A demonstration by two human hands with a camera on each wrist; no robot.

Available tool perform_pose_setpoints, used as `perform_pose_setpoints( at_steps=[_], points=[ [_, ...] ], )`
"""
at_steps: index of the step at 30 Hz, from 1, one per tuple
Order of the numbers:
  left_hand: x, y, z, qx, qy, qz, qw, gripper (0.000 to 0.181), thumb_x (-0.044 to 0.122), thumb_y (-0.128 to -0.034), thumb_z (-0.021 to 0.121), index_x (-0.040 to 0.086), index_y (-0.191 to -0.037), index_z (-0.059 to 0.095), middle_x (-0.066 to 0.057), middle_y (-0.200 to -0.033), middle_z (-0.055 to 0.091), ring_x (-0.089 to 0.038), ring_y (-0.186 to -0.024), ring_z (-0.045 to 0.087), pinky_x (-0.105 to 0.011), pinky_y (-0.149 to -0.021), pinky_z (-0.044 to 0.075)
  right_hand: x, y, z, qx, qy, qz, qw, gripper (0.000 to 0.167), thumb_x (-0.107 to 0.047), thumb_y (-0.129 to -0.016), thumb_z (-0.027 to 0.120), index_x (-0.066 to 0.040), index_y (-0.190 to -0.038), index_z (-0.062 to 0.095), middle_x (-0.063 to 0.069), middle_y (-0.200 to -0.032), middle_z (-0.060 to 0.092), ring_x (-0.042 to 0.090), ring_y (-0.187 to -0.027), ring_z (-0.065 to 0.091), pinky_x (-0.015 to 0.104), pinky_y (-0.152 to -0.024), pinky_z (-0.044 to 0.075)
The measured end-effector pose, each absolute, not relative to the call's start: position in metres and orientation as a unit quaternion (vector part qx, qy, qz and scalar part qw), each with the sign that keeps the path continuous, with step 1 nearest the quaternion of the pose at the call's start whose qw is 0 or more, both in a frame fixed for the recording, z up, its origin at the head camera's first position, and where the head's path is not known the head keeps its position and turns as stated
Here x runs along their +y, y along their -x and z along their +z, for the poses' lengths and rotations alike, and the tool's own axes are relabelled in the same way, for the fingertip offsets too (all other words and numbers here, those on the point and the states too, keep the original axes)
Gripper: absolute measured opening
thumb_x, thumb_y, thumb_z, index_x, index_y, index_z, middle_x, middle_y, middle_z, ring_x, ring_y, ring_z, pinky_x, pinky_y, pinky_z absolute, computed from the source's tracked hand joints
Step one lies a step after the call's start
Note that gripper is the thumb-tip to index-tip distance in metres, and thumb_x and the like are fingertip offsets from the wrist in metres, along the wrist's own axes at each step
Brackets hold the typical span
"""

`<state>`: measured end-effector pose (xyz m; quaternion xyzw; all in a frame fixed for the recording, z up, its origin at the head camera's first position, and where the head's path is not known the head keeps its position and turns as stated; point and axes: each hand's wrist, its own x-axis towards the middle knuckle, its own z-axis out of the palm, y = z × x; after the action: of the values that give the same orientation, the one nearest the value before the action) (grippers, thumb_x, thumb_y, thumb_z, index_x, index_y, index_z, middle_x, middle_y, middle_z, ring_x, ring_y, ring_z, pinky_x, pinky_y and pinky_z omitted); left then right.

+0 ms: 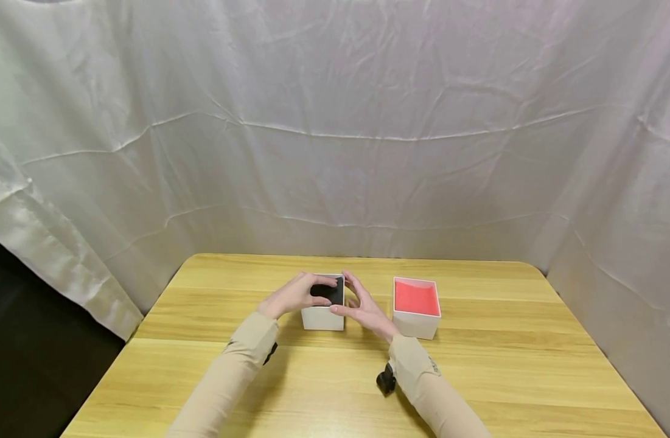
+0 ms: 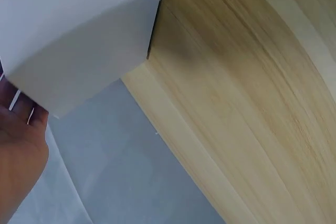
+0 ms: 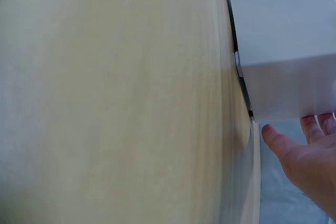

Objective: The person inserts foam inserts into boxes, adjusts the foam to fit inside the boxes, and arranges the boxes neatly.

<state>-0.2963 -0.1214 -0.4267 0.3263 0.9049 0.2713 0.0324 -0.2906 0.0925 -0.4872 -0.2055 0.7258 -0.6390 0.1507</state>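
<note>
A white box [image 1: 323, 319] with a dark inside [image 1: 338, 294] stands on the table in the head view. My left hand [image 1: 297, 294] reaches over its left side, thumb and fingers apart above the dark opening. How deep the fingertips go cannot be seen. At the right side of this box is my right hand [image 1: 366, 309], its thumb by the front corner and a finger by the back corner. In the right wrist view the right thumb [image 3: 278, 139] is apart from the white box [image 3: 283, 35], while other fingers touch its side. The left wrist view shows left fingers [image 2: 23, 109] at the white box [image 2: 94, 51].
A second white box [image 1: 415, 326] with a bright red inside [image 1: 417, 298] stands to the right, close to my right wrist. The wooden table [image 1: 504, 353] carries both boxes. Pale curtains [image 1: 335, 170] hang behind and beside it.
</note>
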Motion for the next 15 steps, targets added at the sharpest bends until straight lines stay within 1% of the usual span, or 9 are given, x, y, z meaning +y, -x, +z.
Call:
perform_pose_setpoints(
  at_steps=[3,6,9,15],
  points=[
    [-0.1187,0.2950,-0.4272,0.901,-0.332,0.279,0.036,0.039,0.013,-0.0914,0.074,0.004,-0.128,0.067,-0.018,-0.128,0.069,-0.026,-0.101,0.070,-0.039,-0.085,0.059,0.0928,0.2895,-0.4869,0.725,0.203,-0.640,0.155,0.094,-0.021,-0.092,0.074,-0.023,-0.163,0.012,0.012,-0.169,0.016,0.034,-0.158,0.014,0.058,-0.126,0.016],
    [-0.1166,0.2956,-0.4275,0.900,-0.335,0.276,0.032,0.039,0.012,-0.0907,0.075,0.002,-0.128,0.068,-0.018,-0.129,0.069,-0.029,-0.108,0.070,-0.041,-0.089,0.059,0.0932,0.2892,-0.4867,0.725,0.202,-0.640,0.155,0.093,-0.021,-0.092,0.074,-0.024,-0.163,0.012,0.011,-0.170,0.016,0.033,-0.158,0.014,0.057,-0.126,0.016],
    [-0.1148,0.2973,-0.4281,0.901,-0.340,0.268,0.028,0.038,0.012,-0.0905,0.075,0.001,-0.126,0.068,-0.018,-0.128,0.069,-0.030,-0.112,0.069,-0.041,-0.093,0.058,0.0936,0.2890,-0.4860,0.725,0.203,-0.640,0.153,0.093,-0.021,-0.092,0.074,-0.024,-0.163,0.012,0.011,-0.169,0.017,0.033,-0.158,0.015,0.057,-0.126,0.016],
    [-0.1130,0.3007,-0.4295,0.902,-0.344,0.259,0.030,0.035,0.013,-0.0911,0.075,0.001,-0.124,0.070,-0.016,-0.126,0.071,-0.029,-0.113,0.069,-0.039,-0.094,0.058,0.0936,0.2897,-0.4853,0.725,0.206,-0.640,0.152,0.094,-0.019,-0.092,0.074,-0.024,-0.163,0.012,0.013,-0.169,0.016,0.035,-0.157,0.016,0.058,-0.126,0.017]
  ],
)
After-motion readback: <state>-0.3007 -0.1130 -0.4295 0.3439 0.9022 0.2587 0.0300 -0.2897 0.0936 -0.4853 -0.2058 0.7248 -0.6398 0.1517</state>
